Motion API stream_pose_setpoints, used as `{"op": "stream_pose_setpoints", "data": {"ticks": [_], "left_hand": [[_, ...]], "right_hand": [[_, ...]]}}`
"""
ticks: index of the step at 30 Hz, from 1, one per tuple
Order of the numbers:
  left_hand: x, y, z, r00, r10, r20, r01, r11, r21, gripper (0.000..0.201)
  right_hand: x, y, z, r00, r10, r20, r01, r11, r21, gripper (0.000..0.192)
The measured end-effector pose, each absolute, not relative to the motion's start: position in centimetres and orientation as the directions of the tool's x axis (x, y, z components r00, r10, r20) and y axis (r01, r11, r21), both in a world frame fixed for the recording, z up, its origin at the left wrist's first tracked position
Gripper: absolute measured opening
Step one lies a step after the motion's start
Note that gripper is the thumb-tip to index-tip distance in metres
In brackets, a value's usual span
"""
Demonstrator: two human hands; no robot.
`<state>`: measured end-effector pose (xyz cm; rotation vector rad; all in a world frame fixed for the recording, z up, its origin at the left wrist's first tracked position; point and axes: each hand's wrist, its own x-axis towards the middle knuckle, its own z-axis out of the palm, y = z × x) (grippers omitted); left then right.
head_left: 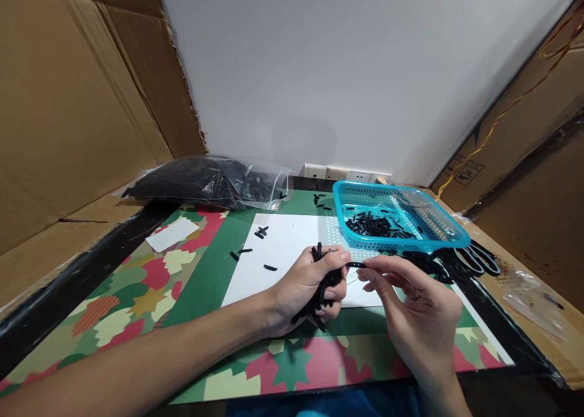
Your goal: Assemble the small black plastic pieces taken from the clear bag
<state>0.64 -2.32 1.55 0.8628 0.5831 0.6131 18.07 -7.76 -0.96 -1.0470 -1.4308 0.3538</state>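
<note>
Hands, two: left hand [310, 286] gripping bundle [319, 295]

A table [137, 295] carries everything, its top covered in a leaf pattern of green, red and cream with a black border. A white sheet [283, 247] lies flat on it, passing under the fingers and reaching beyond the fingertips. Loose short black pieces [270, 267] rest on the sheet, just left of the fingers. A blue mesh basket [438, 237] stands past the fingertips to the right, black pieces inside. Black scissors [477, 258] lie right of the fingers. A clear bag of black pieces [201, 183] and a small white card [172, 233] lie far left of them.
</note>
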Motion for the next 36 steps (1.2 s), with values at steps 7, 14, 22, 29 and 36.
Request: {"op": "stream_pose_setpoints", "data": {"ticks": [7, 14, 22, 29, 36], "left_hand": [[0.66, -2.37, 1.63, 0.686, 0.695, -0.215, -0.252, 0.504, 0.826, 0.036], [0.59, -2.32, 1.83, 0.707, 0.671, -0.224, -0.251, 0.534, 0.808, 0.035], [0.57, -2.34, 1.74, 0.722, 0.658, -0.213, -0.25, 0.536, 0.807, 0.035], [0.48, -2.28, 1.79, 0.731, 0.653, -0.2, -0.251, 0.529, 0.81, 0.034], [0.41, -2.29, 1.68, 0.738, 0.65, -0.18, -0.258, 0.519, 0.815, 0.033]], "right_hand": [[18.01, -7.81, -1.1, 0.164, 0.74, 0.653, 0.354, 0.573, -0.739, 0.025], [18.07, -8.06, -1.25, 0.098, 0.585, 0.805, 0.448, 0.696, -0.561, 0.039], [18.12, -8.23, -1.01, 0.068, 0.548, 0.834, 0.553, 0.675, -0.489, 0.046], [18.66, -8.13, -0.83, -0.017, 0.6, 0.8, 0.477, 0.708, -0.521, 0.043], [18.93, -8.24, -0.84, 0.037, 0.715, 0.698, 0.395, 0.631, -0.668, 0.031]]}}
